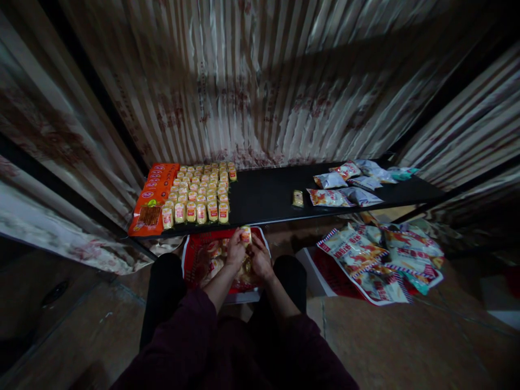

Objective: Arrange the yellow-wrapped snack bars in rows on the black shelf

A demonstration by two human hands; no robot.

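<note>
Both my hands are over a red basket (190, 260) of small wrapped snack packets on the floor between my knees. My left hand (235, 250) is closed round a small yellow packet (246, 234), held up near the shelf's front edge. My right hand (260, 259) reaches down into the basket, fingers curled on packets there; what it grips is hard to make out. On the low black shelf (264, 195) just ahead, several rows of the same yellow packets (201, 192) stand neatly. A single packet (298, 198) lies alone mid-shelf.
Orange flat packs (154, 195) lie at the shelf's left end. Chip bags (349, 184) are scattered at its right end. A pile of larger red-and-white bags (377, 260) sits on a white box on the floor to my right. Corrugated walls close in around.
</note>
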